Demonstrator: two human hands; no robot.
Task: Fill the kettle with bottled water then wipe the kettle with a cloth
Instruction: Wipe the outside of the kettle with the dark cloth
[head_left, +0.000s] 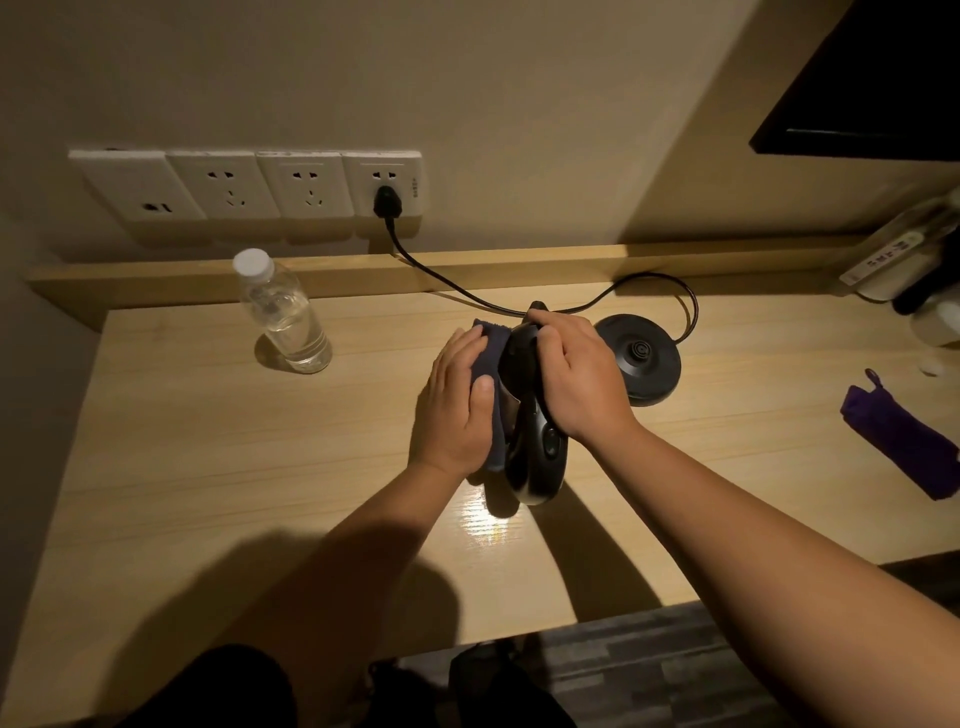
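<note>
The black kettle (535, 447) stands on the wooden desk (260, 467), off its round base (641, 358). My right hand (576, 379) grips the kettle's top from the right. My left hand (457, 405) presses a dark blue cloth (491, 343) flat against the kettle's left side; most of the cloth and the kettle body is hidden under my hands. A clear water bottle (285, 317) with a white cap stands upright at the back left, partly filled.
A black cord (467, 293) runs from the base to a plug in the wall sockets (249, 182). A folded purple cloth (904, 441) lies at the right. Small items (914, 260) sit at the far right corner. A raised ledge runs along the wall.
</note>
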